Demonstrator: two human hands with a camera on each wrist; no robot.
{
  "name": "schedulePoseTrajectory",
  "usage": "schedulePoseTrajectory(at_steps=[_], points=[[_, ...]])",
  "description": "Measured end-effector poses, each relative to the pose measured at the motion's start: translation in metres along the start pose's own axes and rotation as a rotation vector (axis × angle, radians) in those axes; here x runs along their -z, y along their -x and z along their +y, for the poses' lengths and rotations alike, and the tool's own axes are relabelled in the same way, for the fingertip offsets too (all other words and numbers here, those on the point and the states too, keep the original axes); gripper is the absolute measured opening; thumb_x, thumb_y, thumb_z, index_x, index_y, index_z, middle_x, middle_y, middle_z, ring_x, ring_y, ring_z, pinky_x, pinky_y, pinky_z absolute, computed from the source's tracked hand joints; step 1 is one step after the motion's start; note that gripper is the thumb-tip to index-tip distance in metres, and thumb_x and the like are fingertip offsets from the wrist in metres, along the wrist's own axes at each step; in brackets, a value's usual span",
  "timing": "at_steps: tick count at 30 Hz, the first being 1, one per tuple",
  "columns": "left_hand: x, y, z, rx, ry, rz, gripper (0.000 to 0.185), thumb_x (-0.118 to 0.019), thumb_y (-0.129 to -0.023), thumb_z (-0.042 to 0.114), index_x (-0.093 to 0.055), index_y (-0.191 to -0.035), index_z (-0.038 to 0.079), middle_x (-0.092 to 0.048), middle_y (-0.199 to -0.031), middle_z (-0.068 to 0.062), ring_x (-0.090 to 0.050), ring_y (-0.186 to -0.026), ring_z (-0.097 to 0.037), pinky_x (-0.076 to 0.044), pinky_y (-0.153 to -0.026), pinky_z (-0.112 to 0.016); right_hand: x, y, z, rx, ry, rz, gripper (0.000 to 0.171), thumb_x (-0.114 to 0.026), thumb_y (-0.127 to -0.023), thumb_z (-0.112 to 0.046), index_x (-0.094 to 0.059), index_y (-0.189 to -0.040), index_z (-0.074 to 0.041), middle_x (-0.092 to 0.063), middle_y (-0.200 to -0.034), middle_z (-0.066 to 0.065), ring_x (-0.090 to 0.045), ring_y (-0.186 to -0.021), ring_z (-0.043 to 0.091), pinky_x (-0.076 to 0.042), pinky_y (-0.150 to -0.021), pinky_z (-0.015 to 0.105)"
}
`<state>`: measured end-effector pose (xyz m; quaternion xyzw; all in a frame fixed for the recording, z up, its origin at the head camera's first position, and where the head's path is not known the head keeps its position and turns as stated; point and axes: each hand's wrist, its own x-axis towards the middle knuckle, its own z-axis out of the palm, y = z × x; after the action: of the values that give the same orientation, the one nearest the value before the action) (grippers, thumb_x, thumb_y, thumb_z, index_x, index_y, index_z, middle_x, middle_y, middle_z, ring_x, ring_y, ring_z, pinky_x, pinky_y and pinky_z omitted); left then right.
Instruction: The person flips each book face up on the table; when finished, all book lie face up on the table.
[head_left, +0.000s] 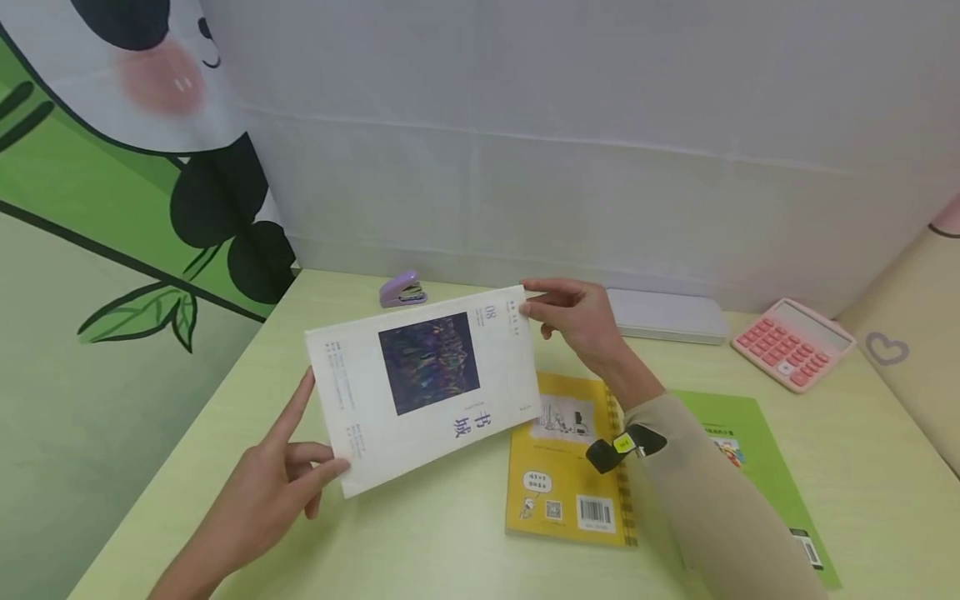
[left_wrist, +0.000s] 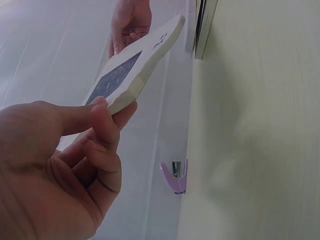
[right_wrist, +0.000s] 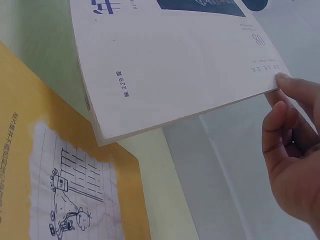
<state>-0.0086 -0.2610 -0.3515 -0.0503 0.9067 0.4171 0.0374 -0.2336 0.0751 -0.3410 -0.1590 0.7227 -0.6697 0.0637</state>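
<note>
While the white paperback (head_left: 429,362) is being held up clear of the worktop (head_left: 420,542), both hands are supporting it at opposite ends. The left hand (head_left: 262,479) is pinching the left end near the lower corner, with the thumb pressing on the cover and the index finger extending along the short edge. The right hand (head_left: 573,321) is pinching the upper-right corner, thumb on the cover and fingers behind. This diagonal grip is presumably steadying the volume while keeping most of the cover unobstructed.

The yellow book (head_left: 562,467) is lying beneath its right end; the green book (head_left: 738,417) is lying farther right, partly behind the sleeve (head_left: 727,500). The purple stapler (head_left: 402,289), pale flat case (head_left: 667,315) and pink calculator (head_left: 793,344) are occupying the rear, probably leaving the front for books.

The cover is showing the title "书城", the number "08" and, in the right wrist view, "229". The yellow book is displaying a QR code (head_left: 553,509) and a barcode (head_left: 596,512). Most smaller print is appearing too fine to read.
</note>
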Motion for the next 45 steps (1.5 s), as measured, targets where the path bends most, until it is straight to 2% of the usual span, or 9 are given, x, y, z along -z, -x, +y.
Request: schedulePoseTrajectory(at_steps=[6, 12, 15, 19, 22, 26, 31, 38, 45], points=[[-0.005, -0.001, 0.002, -0.024, 0.075, -0.018, 0.115, -0.078, -0.095, 0.011, 0.005, -0.169, 0.039, -0.077, -0.091, 0.0, -0.059, -0.053, -0.017, -0.04, -0.048, -0.028, 0.007, 0.001, 0.006, -0.073, -0.009, 0.002, 0.037, -0.075, -0.099, -0.01, -0.073, -0.135, -0.009, -0.076, -0.114, 0.003, -0.062, -0.081, 0.016, -0.053, -0.068, 0.022], [-0.01, -0.004, 0.004, -0.003, 0.115, -0.052, 0.115, -0.078, -0.095, 0.01, 0.005, -0.169, 0.04, -0.077, -0.09, -0.001, -0.059, -0.053, -0.02, -0.042, -0.05, -0.028, 0.014, 0.004, 0.013, -0.119, 0.006, -0.018, 0.04, -0.073, -0.1, -0.012, -0.07, -0.14, -0.011, -0.073, -0.123, 0.006, -0.062, -0.085, 0.017, -0.055, -0.073, 0.021], [-0.012, -0.005, 0.004, 0.006, 0.129, -0.07, 0.115, -0.078, -0.095, 0.01, 0.006, -0.169, 0.039, -0.076, -0.089, -0.002, -0.06, -0.053, -0.019, -0.043, -0.051, -0.028, 0.018, 0.005, 0.018, -0.138, 0.046, -0.046, 0.043, -0.073, -0.1, -0.01, -0.068, -0.143, -0.013, -0.072, -0.128, 0.009, -0.063, -0.094, 0.027, -0.056, -0.076, 0.022], [-0.015, -0.006, 0.004, 0.018, 0.145, -0.088, 0.115, -0.077, -0.095, 0.01, 0.006, -0.169, 0.037, -0.077, -0.09, -0.003, -0.06, -0.053, -0.019, -0.044, -0.052, -0.028, 0.023, 0.007, 0.024, -0.171, 0.126, -0.09, 0.049, -0.072, -0.1, -0.008, -0.066, -0.146, -0.021, -0.069, -0.131, 0.011, -0.061, -0.111, 0.041, -0.056, -0.079, 0.023], [-0.016, -0.007, 0.003, 0.014, 0.157, -0.101, 0.114, -0.077, -0.096, 0.011, 0.007, -0.17, 0.034, -0.076, -0.089, -0.003, -0.06, -0.053, -0.019, -0.044, -0.051, -0.027, 0.025, 0.009, 0.028, -0.188, 0.184, -0.127, 0.054, -0.071, -0.1, -0.009, -0.062, -0.149, -0.03, -0.068, -0.132, 0.01, -0.062, -0.113, 0.041, -0.057, -0.083, 0.025], [-0.018, -0.007, 0.001, 0.001, 0.18, -0.114, 0.113, -0.076, -0.097, 0.011, 0.007, -0.17, 0.03, -0.075, -0.088, -0.004, -0.06, -0.052, -0.02, -0.044, -0.05, -0.027, 0.027, 0.011, 0.034, -0.18, 0.253, -0.172, 0.061, -0.072, -0.1, -0.014, -0.055, -0.153, -0.039, -0.069, -0.133, 0.008, -0.064, -0.105, 0.033, -0.056, -0.086, 0.031], [-0.02, -0.01, -0.002, 0.01, 0.218, -0.143, 0.113, -0.076, -0.097, 0.01, 0.007, -0.17, 0.029, -0.076, -0.091, -0.007, -0.061, -0.054, -0.02, -0.045, -0.052, -0.027, 0.029, 0.011, 0.041, -0.164, 0.299, -0.187, 0.064, -0.072, -0.099, -0.017, -0.052, -0.155, -0.043, -0.07, -0.131, 0.007, -0.063, -0.089, 0.028, -0.054, -0.082, 0.034], [-0.02, -0.013, -0.007, 0.032, 0.26, -0.229, 0.116, -0.075, -0.096, 0.007, 0.011, -0.169, 0.035, -0.076, -0.101, -0.011, -0.063, -0.058, -0.023, -0.047, -0.053, -0.027, 0.029, 0.009, 0.046, -0.183, 0.302, -0.181, 0.063, -0.073, -0.098, -0.017, -0.055, -0.153, -0.042, -0.072, -0.129, 0.006, -0.061, -0.081, 0.026, -0.052, -0.077, 0.031], [-0.023, -0.017, -0.014, 0.053, 0.232, -0.252, 0.116, -0.076, -0.096, 0.008, 0.01, -0.17, 0.029, -0.074, -0.093, -0.009, -0.062, -0.058, -0.023, -0.049, -0.053, -0.028, 0.024, 0.005, 0.051, -0.241, 0.282, -0.208, 0.061, -0.075, -0.098, -0.016, -0.058, -0.151, -0.039, -0.073, -0.13, 0.007, -0.053, -0.067, 0.021, -0.046, -0.065, 0.026]])
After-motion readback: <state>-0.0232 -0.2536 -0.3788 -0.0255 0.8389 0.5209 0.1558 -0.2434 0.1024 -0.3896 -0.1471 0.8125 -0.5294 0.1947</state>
